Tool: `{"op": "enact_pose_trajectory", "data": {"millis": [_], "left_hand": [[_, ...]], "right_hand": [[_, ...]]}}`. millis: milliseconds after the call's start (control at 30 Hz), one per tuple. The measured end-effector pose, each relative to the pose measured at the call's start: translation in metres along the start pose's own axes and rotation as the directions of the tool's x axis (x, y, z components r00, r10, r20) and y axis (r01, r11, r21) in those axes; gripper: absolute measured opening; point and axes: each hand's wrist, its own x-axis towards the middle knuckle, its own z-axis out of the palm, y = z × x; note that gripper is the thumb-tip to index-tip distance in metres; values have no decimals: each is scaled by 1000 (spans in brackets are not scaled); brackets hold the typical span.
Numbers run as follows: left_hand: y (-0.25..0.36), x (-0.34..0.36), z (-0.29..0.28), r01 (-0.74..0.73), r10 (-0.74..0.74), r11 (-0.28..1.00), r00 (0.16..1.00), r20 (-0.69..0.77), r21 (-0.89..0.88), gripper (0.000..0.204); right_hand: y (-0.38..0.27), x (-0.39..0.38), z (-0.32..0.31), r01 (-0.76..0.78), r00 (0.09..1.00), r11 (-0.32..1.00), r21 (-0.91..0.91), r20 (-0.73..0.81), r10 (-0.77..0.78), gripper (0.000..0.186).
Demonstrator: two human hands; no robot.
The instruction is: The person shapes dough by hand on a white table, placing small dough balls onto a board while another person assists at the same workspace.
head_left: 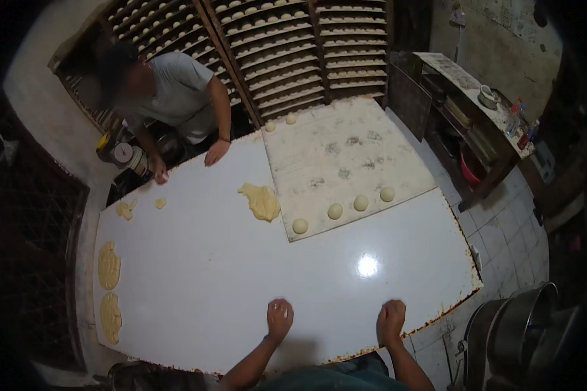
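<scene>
My left hand point(280, 318) rests on the white tabletop point(222, 280) near its front edge, fingers curled down and closed. Whatever may lie under or inside it is hidden. Farther right, my right hand point(391, 321) is also closed, knuckles up, close to the front rim; its palm side cannot be seen. Beyond my hands lies a floured wooden board point(346, 163). Along its near edge sit several round dough balls point(334, 211), and two dough balls point(280, 123) are at its far left corner. A flattened lump of dough point(261, 202) lies against the board's left side.
Two long dough pieces point(109, 265) and small scraps point(126, 209) lie at the table's left. A co-worker point(176, 91) stands at the far left with hands at the table edge. Behind are shelves of dough point(280, 52); at right, a side bench point(463, 78) and metal bowls point(522, 332).
</scene>
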Motion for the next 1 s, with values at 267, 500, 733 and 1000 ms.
{"op": "enact_pose_trajectory", "data": {"millis": [267, 500, 733, 1000], "left_hand": [[-17, 28, 0, 218, -220, 975, 968, -122, -35, 5], [-50, 25, -34, 101, -84, 992, 977, -194, 78, 6], [-71, -24, -55, 64, -61, 994, 997, -39, 85, 6], [-55, -29, -36, 184, -231, 907, 969, -84, -378, 6]], "right_hand": [[-2, 22, 8, -355, 931, 935, 13, -91, 354, 5], [10, 4, -23, -97, 990, 995, -26, -107, 93, 7], [19, -40, -28, 92, 996, 995, -27, -3, -92, 8], [-13, -64, -31, -91, 995, 957, 276, -18, 99, 16]]}}
